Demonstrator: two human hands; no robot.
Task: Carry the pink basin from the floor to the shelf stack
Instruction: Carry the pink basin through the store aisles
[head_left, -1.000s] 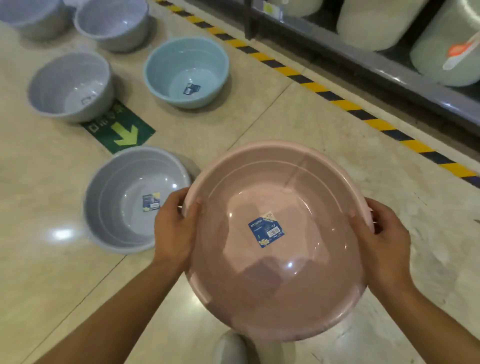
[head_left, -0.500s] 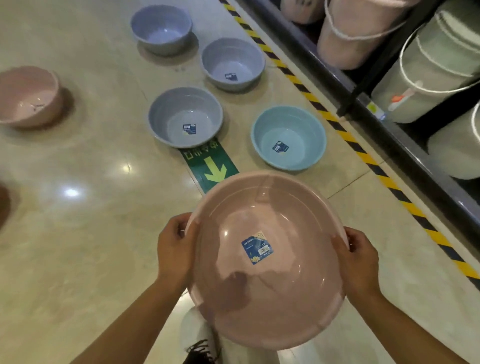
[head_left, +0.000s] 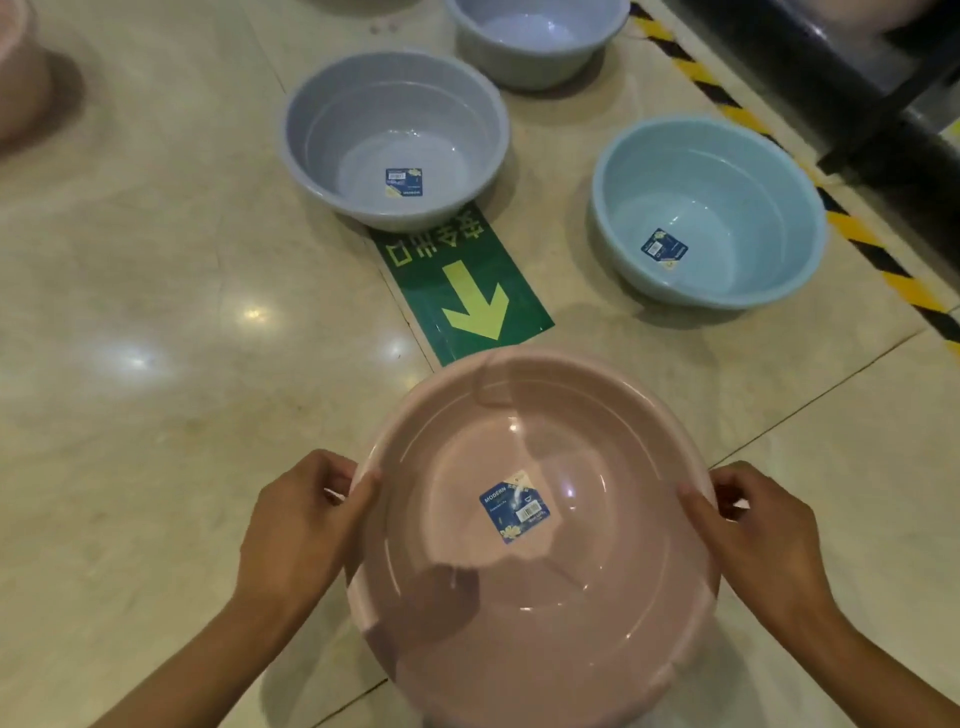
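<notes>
I hold a large pink basin (head_left: 571, 597) off the floor in front of me, with a blue label stuck inside its bottom. My left hand (head_left: 296, 530) grips its left rim, thumb inside the edge. On the opposite rim my right hand (head_left: 763, 535) grips the same way. The dark base of the shelf (head_left: 831, 67) runs along the top right; whatever stands on it is out of frame.
On the tiled floor ahead stand a grey-blue basin (head_left: 395, 140), a light blue basin (head_left: 709, 213) and another grey-blue basin (head_left: 530, 36). A green arrow sticker (head_left: 467, 291) lies between them. Yellow-black tape (head_left: 857, 239) borders the shelf. Another pink basin (head_left: 13, 67) sits far left.
The view has swung left and moved closer to the floor basins and the arrow sticker. The pink basin stays held in both hands, lower in the frame.
</notes>
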